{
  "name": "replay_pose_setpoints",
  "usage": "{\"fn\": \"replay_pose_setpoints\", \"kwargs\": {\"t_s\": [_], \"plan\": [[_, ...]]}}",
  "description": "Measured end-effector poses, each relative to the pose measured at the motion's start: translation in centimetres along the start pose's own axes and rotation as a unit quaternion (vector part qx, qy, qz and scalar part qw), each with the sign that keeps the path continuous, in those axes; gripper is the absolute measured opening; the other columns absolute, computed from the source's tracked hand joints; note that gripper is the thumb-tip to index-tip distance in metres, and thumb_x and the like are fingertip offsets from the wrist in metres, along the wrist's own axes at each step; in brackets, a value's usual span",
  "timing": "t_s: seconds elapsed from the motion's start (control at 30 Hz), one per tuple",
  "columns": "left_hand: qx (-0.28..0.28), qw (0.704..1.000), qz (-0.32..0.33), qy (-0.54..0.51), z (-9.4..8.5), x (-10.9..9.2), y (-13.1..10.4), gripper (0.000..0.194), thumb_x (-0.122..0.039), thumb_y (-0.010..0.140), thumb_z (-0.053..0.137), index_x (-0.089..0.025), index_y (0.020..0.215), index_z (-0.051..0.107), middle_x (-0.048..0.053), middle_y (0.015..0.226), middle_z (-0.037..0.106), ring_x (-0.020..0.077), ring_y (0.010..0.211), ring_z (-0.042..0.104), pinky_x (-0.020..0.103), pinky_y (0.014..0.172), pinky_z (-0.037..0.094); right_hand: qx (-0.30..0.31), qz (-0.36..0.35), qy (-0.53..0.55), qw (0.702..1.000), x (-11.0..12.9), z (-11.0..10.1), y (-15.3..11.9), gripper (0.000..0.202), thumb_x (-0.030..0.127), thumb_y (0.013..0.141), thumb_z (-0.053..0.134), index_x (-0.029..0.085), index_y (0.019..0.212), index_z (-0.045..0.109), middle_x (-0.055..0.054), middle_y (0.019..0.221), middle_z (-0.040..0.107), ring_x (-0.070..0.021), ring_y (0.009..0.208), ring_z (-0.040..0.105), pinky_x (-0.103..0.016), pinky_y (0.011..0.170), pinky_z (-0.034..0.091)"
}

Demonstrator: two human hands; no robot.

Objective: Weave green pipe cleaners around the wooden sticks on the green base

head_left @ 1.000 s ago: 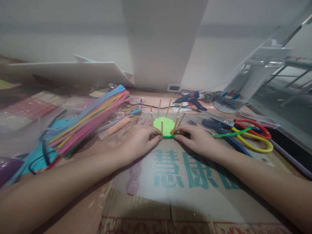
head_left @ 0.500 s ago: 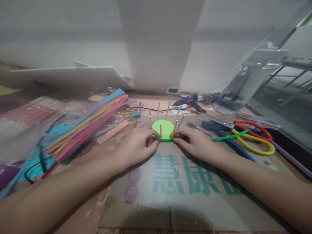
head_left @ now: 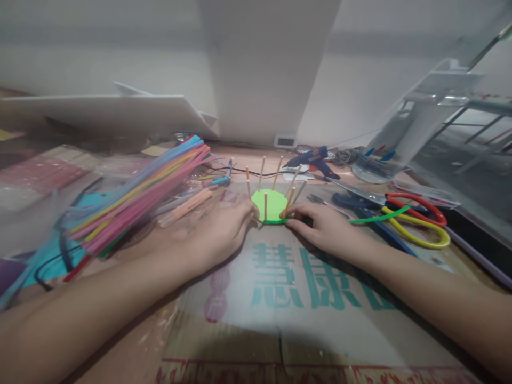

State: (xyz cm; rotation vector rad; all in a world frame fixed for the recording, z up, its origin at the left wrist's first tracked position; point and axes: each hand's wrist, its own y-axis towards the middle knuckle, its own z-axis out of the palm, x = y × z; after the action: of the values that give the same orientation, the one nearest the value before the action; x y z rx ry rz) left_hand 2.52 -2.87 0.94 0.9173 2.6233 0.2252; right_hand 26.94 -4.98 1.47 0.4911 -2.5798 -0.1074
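Note:
A light green disc (head_left: pixel 272 205) lies on the cardboard, with several thin wooden sticks (head_left: pixel 265 207) standing upright around its rim. A green strip (head_left: pixel 378 217) runs along the disc's front edge, passes by my right hand and sticks out to the right. My left hand (head_left: pixel 230 226) is at the disc's left front edge, its fingers closed together on the edge; fingertips are partly hidden. My right hand (head_left: pixel 320 226) pinches the strip at the right front edge, beside a stick.
Left lies a bundle of coloured fuzzy stems (head_left: pixel 148 194). A blue glue gun (head_left: pixel 314 161) is behind the disc. To the right are scissors with red and yellow handles (head_left: pixel 418 242) and a clear container (head_left: pixel 376 165). White boards (head_left: pixel 120 114) lean at the back left.
My left hand has shifted slightly left around the disc's edge, and its thumb is less visible in front. My right hand stays at the right front edge. The view has shifted slightly.

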Motion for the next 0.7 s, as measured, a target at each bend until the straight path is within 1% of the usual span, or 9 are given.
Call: {"fn": "replay_pose_setpoints", "kwargs": {"t_s": [0.13, 0.23, 0.33, 0.4, 0.47, 0.57, 0.7], "plan": [[0.002, 1.000, 0.001, 0.013, -0.1, -0.2, 0.1, 0.033, -0.031, 0.102, 0.033, -0.018, 0.092, 0.063, 0.006, 0.087, 0.071, 0.0225, 0.078, 0.063, 0.033, 0.067, 0.042, 0.005, 0.005, 0.004, 1.000, 0.1, 0.0, 0.0, 0.017, 0.024, 0.089, 0.058, 0.022, 0.099, 0.071, -0.005, 0.104, 0.076, -0.0238, 0.093, 0.069, -0.038, 0.085, 0.051], [0.021, 1.000, 0.015, -0.001, -0.6, -0.6, 0.3, 0.035, -0.036, 0.101, 0.040, -0.019, 0.086, 0.067, 0.004, 0.086, 0.073, 0.0208, 0.077, 0.064, 0.032, 0.068, 0.041, 0.005, 0.006, 0.002, 1.000, 0.0, 0.0, 0.0, 0.018, 0.025, 0.090, 0.058, 0.022, 0.102, 0.071, -0.005, 0.105, 0.076, -0.0244, 0.093, 0.069, -0.039, 0.085, 0.051], [0.034, 0.999, 0.023, 0.006, -1.0, -1.0, 0.3, 0.035, -0.037, 0.099, 0.044, -0.019, 0.082, 0.068, 0.004, 0.084, 0.072, 0.0202, 0.075, 0.063, 0.033, 0.068, 0.041, 0.002, 0.002, 0.008, 1.000, 0.0, 0.1, 0.0, 0.018, 0.025, 0.090, 0.057, 0.022, 0.102, 0.071, -0.005, 0.106, 0.075, -0.0239, 0.095, 0.069, -0.039, 0.085, 0.051], [0.031, 0.999, 0.025, 0.017, -1.0, -1.0, 0.3, 0.032, -0.036, 0.099, 0.045, -0.019, 0.085, 0.068, 0.005, 0.087, 0.072, 0.0213, 0.079, 0.063, 0.034, 0.071, 0.042, 0.000, 0.001, 0.012, 1.000, 0.0, 0.1, 0.0, 0.017, 0.025, 0.091, 0.057, 0.022, 0.101, 0.071, -0.005, 0.106, 0.075, -0.0236, 0.095, 0.069, -0.038, 0.086, 0.051], [0.022, 0.999, 0.029, 0.017, -0.8, -0.8, 0.2, 0.025, -0.034, 0.098, 0.048, -0.019, 0.090, 0.067, 0.005, 0.092, 0.071, 0.0224, 0.086, 0.064, 0.034, 0.075, 0.043, 0.001, 0.003, 0.013, 1.000, 0.0, 0.1, -0.1, 0.016, 0.025, 0.091, 0.058, 0.022, 0.100, 0.071, -0.005, 0.106, 0.075, -0.0236, 0.095, 0.069, -0.039, 0.087, 0.051], [0.011, 1.000, 0.027, -0.010, -0.4, -0.4, 0.1, 0.017, -0.031, 0.097, 0.053, -0.020, 0.095, 0.067, 0.003, 0.095, 0.071, 0.0213, 0.089, 0.064, 0.033, 0.077, 0.044, 0.000, 0.004, 0.007, 1.000, 0.1, 0.0, -0.1, 0.016, 0.024, 0.090, 0.058, 0.022, 0.100, 0.071, -0.004, 0.106, 0.075, -0.0235, 0.095, 0.069, -0.038, 0.086, 0.051], [0.007, 0.999, 0.032, -0.042, -0.2, -0.2, 0.3, 0.020, -0.033, 0.097, 0.053, -0.021, 0.096, 0.070, 0.002, 0.096, 0.073, 0.0196, 0.090, 0.066, 0.032, 0.079, 0.046, 0.004, 0.006, 0.004, 1.000, 0.1, -0.1, 0.0, 0.016, 0.024, 0.089, 0.059, 0.023, 0.100, 0.071, -0.005, 0.103, 0.076, -0.0237, 0.092, 0.069, -0.038, 0.083, 0.051]]}}
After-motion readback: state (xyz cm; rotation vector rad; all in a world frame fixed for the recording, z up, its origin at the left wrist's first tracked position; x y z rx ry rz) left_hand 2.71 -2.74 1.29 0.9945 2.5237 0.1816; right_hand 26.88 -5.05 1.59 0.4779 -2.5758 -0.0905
